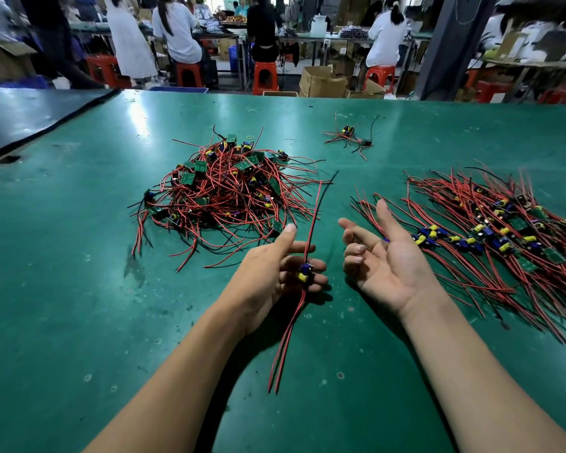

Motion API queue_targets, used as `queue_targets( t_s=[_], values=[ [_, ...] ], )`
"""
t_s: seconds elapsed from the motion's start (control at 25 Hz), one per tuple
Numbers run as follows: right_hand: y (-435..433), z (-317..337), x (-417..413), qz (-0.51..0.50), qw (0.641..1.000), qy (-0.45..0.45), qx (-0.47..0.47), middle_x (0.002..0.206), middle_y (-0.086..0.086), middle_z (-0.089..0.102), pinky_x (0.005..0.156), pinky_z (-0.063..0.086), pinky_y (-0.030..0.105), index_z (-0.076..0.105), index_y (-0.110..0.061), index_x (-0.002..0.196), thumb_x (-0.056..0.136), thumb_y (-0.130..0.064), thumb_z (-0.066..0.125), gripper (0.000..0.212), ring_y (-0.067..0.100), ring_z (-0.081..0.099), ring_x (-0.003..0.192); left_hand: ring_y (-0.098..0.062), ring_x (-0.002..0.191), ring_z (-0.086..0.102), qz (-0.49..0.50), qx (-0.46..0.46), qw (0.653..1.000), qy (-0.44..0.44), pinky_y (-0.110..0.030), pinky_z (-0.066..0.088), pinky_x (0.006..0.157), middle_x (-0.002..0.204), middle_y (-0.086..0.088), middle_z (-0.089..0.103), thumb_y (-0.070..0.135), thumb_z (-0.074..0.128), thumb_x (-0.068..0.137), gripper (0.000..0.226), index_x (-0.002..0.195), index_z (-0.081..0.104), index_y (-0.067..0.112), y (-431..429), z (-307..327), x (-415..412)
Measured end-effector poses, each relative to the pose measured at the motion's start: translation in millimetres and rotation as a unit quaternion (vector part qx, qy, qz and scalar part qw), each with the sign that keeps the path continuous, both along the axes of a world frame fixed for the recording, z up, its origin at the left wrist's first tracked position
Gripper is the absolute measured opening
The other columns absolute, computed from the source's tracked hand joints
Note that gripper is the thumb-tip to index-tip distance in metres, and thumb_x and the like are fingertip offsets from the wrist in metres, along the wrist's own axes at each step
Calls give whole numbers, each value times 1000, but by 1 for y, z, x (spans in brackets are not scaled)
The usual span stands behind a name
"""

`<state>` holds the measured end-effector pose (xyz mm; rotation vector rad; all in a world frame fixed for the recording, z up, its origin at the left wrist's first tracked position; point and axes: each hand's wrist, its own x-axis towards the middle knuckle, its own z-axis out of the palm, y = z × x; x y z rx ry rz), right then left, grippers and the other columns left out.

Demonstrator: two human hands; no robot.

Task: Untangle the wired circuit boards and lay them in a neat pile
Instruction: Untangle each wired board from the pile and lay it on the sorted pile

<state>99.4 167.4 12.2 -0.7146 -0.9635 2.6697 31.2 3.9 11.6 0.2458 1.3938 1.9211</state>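
A tangled heap of wired circuit boards (224, 188), small green boards with red and black leads, lies left of centre on the green table (62, 289). At the right, the sorted boards (490, 237) lie side by side with their wires running parallel. My left hand (275, 273) holds one wired board (305, 273) on its fingers, thumb raised; its red and black leads stick up and two red leads hang down. My right hand (386, 259) is beside it, palm up, fingers relaxed and holding nothing, just left of the sorted boards.
A small cluster of two or three wired boards (350, 135) lies apart at the back. A dark mat (30, 119) covers the far left corner. Beyond the table's far edge, people sit on red stools (264, 76) among cardboard boxes.
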Motion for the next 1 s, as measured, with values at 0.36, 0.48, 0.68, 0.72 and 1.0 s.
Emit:
queue_targets(
  t_s=[0.36,0.48,0.68,0.72,1.0],
  values=[
    [-16,-13,-4,3,921,-59,385,81,10,64,47,43,23,71,-11,97,95,-6,60,12,9,52,53,-31,83,74,-5,106,994,-28,-34,61,75,95,-19,73,-4,64,77,39,115,57,0,-8,-2,-7],
    [-32,-18,-1,65,858,-12,509,90,24,71,72,54,46,74,-8,94,86,-5,72,8,21,61,73,-26,92,72,28,163,986,-27,-32,61,77,105,-10,74,4,64,78,45,122,56,4,-7,2,-10],
    [-40,-14,0,109,867,24,486,66,6,68,52,45,22,74,-13,81,77,-24,86,16,10,58,56,-8,90,63,74,127,989,9,-25,47,67,106,4,73,15,64,85,48,131,57,6,-9,6,-15],
    [-41,-13,0,118,869,30,480,63,0,66,48,43,18,74,-16,79,76,-27,86,16,7,56,52,-7,87,63,81,126,989,5,-25,46,66,104,5,72,15,64,85,50,134,55,6,-9,6,-15],
    [-47,-8,-4,39,880,76,467,64,-3,59,48,39,18,65,-19,73,97,-40,58,33,10,48,52,-9,82,72,75,151,985,-31,-19,55,67,102,3,75,8,67,80,33,113,65,14,-8,4,-14]
  ],
)
